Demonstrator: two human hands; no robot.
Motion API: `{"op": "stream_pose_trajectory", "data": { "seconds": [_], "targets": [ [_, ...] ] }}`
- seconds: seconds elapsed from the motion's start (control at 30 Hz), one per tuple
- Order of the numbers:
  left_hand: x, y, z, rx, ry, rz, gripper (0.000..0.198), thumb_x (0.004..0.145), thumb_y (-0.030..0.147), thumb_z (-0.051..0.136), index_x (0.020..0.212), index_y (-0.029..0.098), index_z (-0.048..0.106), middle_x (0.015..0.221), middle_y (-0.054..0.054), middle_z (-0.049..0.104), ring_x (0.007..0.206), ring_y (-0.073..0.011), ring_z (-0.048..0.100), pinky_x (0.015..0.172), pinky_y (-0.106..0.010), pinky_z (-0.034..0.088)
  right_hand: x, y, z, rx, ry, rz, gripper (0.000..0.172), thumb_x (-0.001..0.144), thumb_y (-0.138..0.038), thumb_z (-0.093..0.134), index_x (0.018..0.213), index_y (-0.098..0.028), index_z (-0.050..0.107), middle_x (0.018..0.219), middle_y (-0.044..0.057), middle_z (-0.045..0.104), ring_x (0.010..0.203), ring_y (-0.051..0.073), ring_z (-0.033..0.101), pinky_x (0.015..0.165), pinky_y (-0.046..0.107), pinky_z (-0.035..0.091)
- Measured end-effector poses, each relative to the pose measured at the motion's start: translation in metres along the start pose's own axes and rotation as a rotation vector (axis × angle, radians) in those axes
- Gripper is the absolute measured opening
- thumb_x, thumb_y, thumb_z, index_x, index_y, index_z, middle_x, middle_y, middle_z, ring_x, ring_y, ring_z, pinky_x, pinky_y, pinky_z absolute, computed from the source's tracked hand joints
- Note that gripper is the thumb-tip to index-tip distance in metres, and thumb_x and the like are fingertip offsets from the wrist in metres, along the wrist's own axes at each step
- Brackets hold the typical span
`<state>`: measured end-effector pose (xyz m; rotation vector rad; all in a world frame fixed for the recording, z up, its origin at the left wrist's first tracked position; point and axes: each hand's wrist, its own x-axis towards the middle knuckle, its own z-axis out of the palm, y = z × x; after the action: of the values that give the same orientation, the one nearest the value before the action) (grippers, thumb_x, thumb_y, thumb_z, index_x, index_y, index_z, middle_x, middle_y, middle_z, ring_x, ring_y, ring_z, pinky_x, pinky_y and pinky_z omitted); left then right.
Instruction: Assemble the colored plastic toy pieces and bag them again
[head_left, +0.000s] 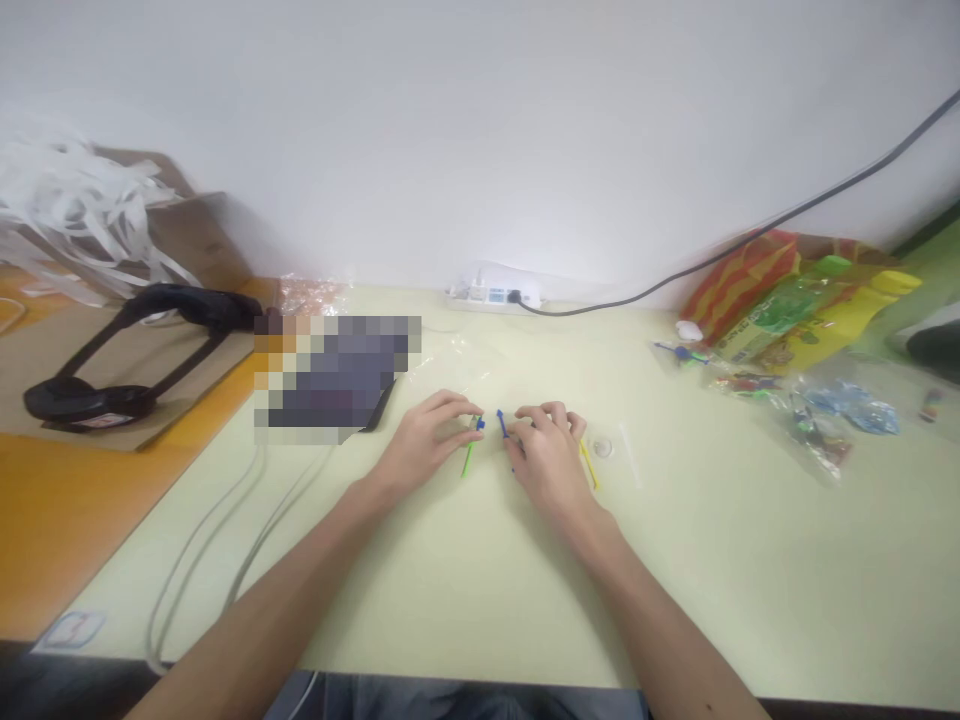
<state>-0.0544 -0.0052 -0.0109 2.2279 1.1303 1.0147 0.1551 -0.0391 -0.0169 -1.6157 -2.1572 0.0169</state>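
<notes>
The left hand [426, 440] pinches a blue piece [481, 425]; just right of it, the right hand [553, 458] grips a blue stick [502, 423], its long axis pointing mostly forward.

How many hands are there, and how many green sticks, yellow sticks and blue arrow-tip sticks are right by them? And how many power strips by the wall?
Hands: 2 (left hand, right hand)
Green stick: 1
Yellow stick: 1
Blue arrow-tip stick: 1
Power strip: 1
Total: 6
</notes>
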Motion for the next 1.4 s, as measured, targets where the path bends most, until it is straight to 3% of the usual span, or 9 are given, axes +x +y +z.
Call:
{"op": "stream_pose_trajectory", "data": {
  "seconds": [0.2, 0.47, 0.7, 0.87, 1.1, 1.3, 1.4],
  "targets": [
    [0.000, -0.001, 0.002, -0.023, -0.132, -0.004, 0.019, 0.091, 0.030, 0.072, 0.109, 0.024, 0.072, 0.107, -0.004, 0.067, 0.095, -0.0169, 0.067, 0.089, -0.030, 0.052, 0.002, 0.000, 0.005, 0.015, -0.019, 0.025, 0.014, 0.095, -0.019, 0.063, 0.089, -0.021, 0.075, 0.112, 0.007, 0.073, 0.110, 0.028, 0.049, 0.086, 0.046, 0.028],
    [0.000, -0.001, 0.005, -0.008, -0.159, 0.028, 0.017, 0.093, 0.032, 0.070, 0.108, 0.024, 0.072, 0.106, -0.004, 0.067, 0.088, -0.0155, 0.067, 0.083, -0.029, 0.055, 0.002, -0.003, 0.005, 0.048, -0.014, 0.013, 0.015, 0.094, -0.016, 0.062, 0.083, -0.020, 0.072, 0.104, 0.007, 0.076, 0.104, 0.028, 0.050, 0.084, 0.044, 0.027],
    [0.000, 0.002, 0.007, -0.018, -0.165, 0.043, 0.020, 0.093, 0.035, 0.069, 0.109, 0.023, 0.072, 0.106, -0.005, 0.067, 0.090, -0.0170, 0.067, 0.084, -0.031, 0.056, 0.005, 0.001, -0.007, 0.182, 0.089, 0.067, 0.017, 0.097, -0.017, 0.057, 0.087, -0.020, 0.070, 0.087, 0.005, 0.075, 0.099, 0.025, 0.056, 0.089, 0.042, 0.030],
    [0.002, 0.006, 0.004, -0.037, -0.052, 0.012, 0.022, 0.088, 0.039, 0.075, 0.104, 0.025, 0.075, 0.108, -0.006, 0.070, 0.102, -0.0208, 0.067, 0.094, -0.035, 0.054, 0.006, 0.000, -0.019, 0.432, 0.139, 0.150, 0.017, 0.096, -0.023, 0.054, 0.088, -0.021, 0.069, 0.089, 0.006, 0.074, 0.092, 0.024, 0.062, 0.087, 0.039, 0.040],
    [0.000, 0.012, 0.002, -0.284, 0.042, -0.150, 0.026, 0.086, 0.037, 0.077, 0.109, 0.024, 0.074, 0.115, -0.006, 0.074, 0.110, -0.0228, 0.068, 0.103, -0.039, 0.051, 0.007, -0.003, -0.025, 1.009, 0.097, 0.354, 0.014, 0.088, -0.033, 0.063, 0.080, -0.022, 0.062, 0.089, 0.006, 0.077, 0.066, 0.017, 0.062, 0.063, 0.030, 0.047],
    [-0.002, 0.010, 0.005, -0.453, 0.095, -0.187, 0.029, 0.079, 0.033, 0.084, 0.104, 0.020, 0.075, 0.104, -0.007, 0.076, 0.098, -0.0210, 0.070, 0.096, -0.037, 0.056, 0.012, -0.006, -0.028, 1.301, -0.003, 0.442, 0.023, 0.078, -0.035, 0.075, 0.075, -0.020, 0.058, 0.084, 0.007, 0.077, 0.049, 0.010, 0.054, 0.049, 0.025, 0.042],
    [-0.001, 0.011, 0.005, -0.510, 0.104, -0.200, 0.030, 0.077, 0.032, 0.085, 0.102, 0.018, 0.074, 0.099, -0.007, 0.076, 0.093, -0.0205, 0.072, 0.093, -0.037, 0.059, 0.013, -0.006, -0.029, 1.415, -0.047, 0.434, 0.035, 0.072, -0.040, 0.083, 0.090, -0.021, 0.061, 0.075, 0.003, 0.076, 0.049, 0.012, 0.060, 0.047, 0.025, 0.043]
  ]
}}
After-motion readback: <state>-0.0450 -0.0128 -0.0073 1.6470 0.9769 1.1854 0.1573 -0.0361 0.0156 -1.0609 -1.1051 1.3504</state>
